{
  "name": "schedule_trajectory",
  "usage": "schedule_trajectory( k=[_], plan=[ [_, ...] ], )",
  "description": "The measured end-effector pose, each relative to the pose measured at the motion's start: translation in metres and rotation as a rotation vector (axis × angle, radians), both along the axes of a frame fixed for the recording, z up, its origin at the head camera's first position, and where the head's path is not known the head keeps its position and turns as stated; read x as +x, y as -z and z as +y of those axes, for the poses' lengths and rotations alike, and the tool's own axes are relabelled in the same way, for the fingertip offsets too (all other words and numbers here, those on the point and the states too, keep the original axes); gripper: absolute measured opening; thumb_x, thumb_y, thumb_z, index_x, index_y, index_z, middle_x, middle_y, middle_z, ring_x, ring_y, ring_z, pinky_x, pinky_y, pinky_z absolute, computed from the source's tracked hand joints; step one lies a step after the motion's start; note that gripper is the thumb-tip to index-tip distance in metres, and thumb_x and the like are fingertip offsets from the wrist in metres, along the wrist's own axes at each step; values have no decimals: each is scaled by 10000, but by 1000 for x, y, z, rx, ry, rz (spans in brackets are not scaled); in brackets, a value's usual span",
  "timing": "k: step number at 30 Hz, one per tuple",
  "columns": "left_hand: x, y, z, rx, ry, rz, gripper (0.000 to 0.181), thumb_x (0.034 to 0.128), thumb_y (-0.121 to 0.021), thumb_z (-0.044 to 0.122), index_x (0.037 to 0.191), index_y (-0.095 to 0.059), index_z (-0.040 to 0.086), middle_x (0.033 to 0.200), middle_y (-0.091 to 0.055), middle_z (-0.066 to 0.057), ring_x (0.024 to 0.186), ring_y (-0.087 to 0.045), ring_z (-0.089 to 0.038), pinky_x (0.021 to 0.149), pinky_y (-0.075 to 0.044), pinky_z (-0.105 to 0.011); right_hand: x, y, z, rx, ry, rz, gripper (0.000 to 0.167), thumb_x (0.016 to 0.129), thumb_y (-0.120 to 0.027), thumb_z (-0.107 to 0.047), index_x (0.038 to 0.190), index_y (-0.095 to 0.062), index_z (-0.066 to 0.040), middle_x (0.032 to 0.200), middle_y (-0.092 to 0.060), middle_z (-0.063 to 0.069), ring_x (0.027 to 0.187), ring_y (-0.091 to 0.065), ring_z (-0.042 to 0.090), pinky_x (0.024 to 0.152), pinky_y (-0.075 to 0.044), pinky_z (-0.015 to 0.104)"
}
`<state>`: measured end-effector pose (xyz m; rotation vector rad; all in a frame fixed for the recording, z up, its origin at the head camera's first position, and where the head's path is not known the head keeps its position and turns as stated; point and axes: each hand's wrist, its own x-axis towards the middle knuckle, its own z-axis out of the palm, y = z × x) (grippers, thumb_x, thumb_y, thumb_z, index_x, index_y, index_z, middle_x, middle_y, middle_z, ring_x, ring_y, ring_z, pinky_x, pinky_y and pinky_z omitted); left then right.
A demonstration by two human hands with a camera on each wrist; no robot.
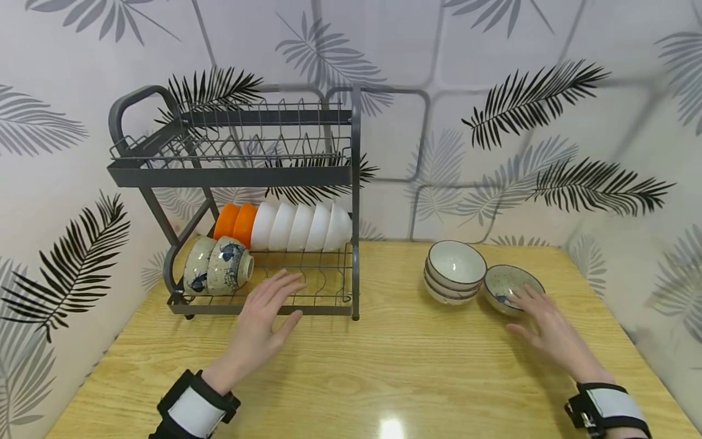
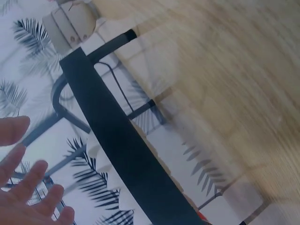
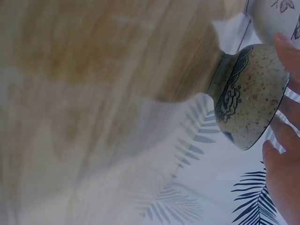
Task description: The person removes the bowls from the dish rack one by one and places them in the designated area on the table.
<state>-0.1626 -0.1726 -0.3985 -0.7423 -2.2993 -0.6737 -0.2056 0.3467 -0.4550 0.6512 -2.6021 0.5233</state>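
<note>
Pale wood makes the table, with the dark metal dish rack standing at the left and the stack of bowls right of it. Before the rack's lower tier the left hand, open with its thumb apart, holds nothing; it is best kept relaxed there, off the wires. The right hand reaches over the speckled bowl with loosely spread fingers, not gripping; whether they touch the rim I cannot tell. That bowl sits upright on the table, just right of the stack, so drawing it rightward before lifting should spare both rims a knock. A sound hold probably wants the thumb and fingers on opposite sides of the wall. Counted: one rack with two tiers; one stack, apparently three bowls; on the lower tier five white bowls, two patterned bowls and two orange bowls; and the one speckled bowl alone.
</note>
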Motion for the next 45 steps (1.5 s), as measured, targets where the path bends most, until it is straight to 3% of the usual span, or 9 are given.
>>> schedule_trajectory(
  k=[4, 10, 15, 20, 22, 26, 30, 38, 45],
  plan=[
    [-7, -5, -10, 94, -63, 13, 481, 826, -770, -12, 1283, -620, 10, 1416, -572, -220, 1365, -455, -473, 1087, -354, -711, 5, -1, -5, -18, -2, 5, 603, 754, -819, -95, 1289, -603, 80, 1385, -519, 370, 1332, -414, 582, 1137, -275, 709],
    [-15, -9, -26, 186, -164, -18, 504, 827, -745, -48, 1306, -598, 8, 1476, -487, -253, 1425, -357, -506, 1116, -270, -750, 13, -1, -11, -52, -27, 11, 618, 754, -815, -87, 1307, -592, 75, 1409, -492, 378, 1403, -370, 545, 1155, -248, 713],
    [-19, -12, -39, 267, -246, -27, 497, 823, -743, -52, 1291, -579, -30, 1499, -400, -313, 1409, -321, -540, 1097, -247, -764, 21, -2, -13, -118, -44, -38, 608, 780, -811, -98, 1330, -593, 41, 1442, -458, 386, 1553, -227, 322, 1107, -256, 759],
    [-22, -13, -51, 312, -294, -51, 496, 834, -730, -49, 1300, -559, -45, 1505, -351, -344, 1406, -292, -559, 1093, -231, -759, 31, -4, -17, -160, -53, -95, 591, 805, -799, -109, 1347, -588, -1, 1480, -419, 379, 1564, -184, 311, 1046, -263, 805],
    [-23, -14, -55, 318, -306, -86, 504, 850, -717, -37, 1324, -543, -33, 1522, -329, -338, 1419, -278, -554, 1106, -224, -759, 35, -4, -19, -181, -59, -95, 599, 803, -799, -100, 1352, -579, 0, 1481, -418, 378, 1572, -161, 233, 1028, -265, 815],
    [-24, -15, -61, 338, -337, -196, 525, 885, -705, 14, 1369, -504, -2, 1576, -268, -308, 1454, -236, -543, 1116, -219, -769, 41, -4, -25, -221, -69, -98, 605, 801, -798, -86, 1355, -571, 6, 1494, -413, 365, 1478, -63, -120, 1020, -254, 824],
    [-25, -18, -64, 354, -379, -292, 541, 912, -692, 70, 1405, -473, 32, 1613, -221, -281, 1478, -220, -528, 1100, -236, -790, 46, -6, -29, -242, -63, -135, 595, 823, -789, -104, 1364, -564, 0, 1530, -399, 326, 1418, -45, -208, 1015, -241, 838],
    [-24, -26, -66, 362, -391, -374, 571, 931, -672, 96, 1445, -434, 34, 1624, -205, -271, 1490, -189, -527, 1110, -190, -808, 50, -11, -33, -262, -60, -170, 580, 845, -778, -115, 1374, -561, -16, 1538, -383, 334, 1401, -51, -221, 1023, -238, 836],
    [-27, -26, -68, 374, -362, -327, 578, 916, -675, 46, 1435, -431, -26, 1517, -360, -312, 1406, -335, -502, 1148, -251, -692, 55, -13, -35, -272, -76, -188, 562, 870, -765, -127, 1380, -555, -19, 1536, -382, 342, 1394, -56, -241, 1011, -241, 841]
  ],
)
